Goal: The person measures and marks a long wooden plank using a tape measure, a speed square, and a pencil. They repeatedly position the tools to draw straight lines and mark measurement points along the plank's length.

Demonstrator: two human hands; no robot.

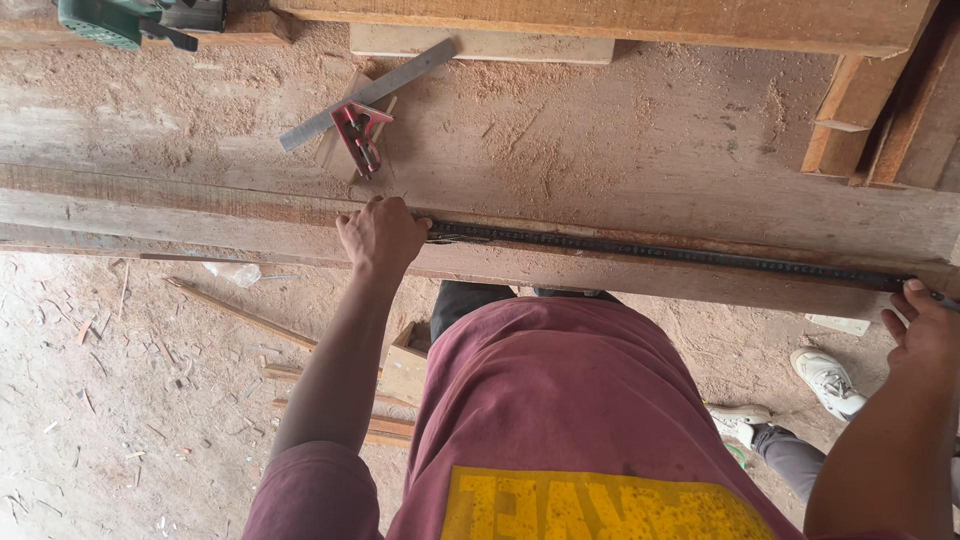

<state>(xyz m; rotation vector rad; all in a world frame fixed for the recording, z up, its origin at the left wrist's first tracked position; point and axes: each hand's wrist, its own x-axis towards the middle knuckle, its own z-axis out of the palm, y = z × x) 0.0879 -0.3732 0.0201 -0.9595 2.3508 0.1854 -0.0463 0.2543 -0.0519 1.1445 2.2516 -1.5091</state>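
Note:
A long dark ribbed steel bar (pixel 660 251) lies along the front edge of a wide wooden plank (pixel 200 215) on the bench. My left hand (pixel 380 236) is closed over the bar's left end, fingers curled on top of the plank edge. My right hand (pixel 925 325) is at the far right, with its thumb on the bar's right end; the rest of its grip runs out of the frame. I stand against the plank in a maroon shirt.
A combination square with a red head (pixel 360 135) and steel blade lies in the sawdust behind my left hand. A green power tool (pixel 110 20) sits top left. Timber offcuts (pixel 850 110) are stacked at the right. Another person's white shoes (pixel 828 380) stand on the floor, which is littered with wood scraps (pixel 240 312).

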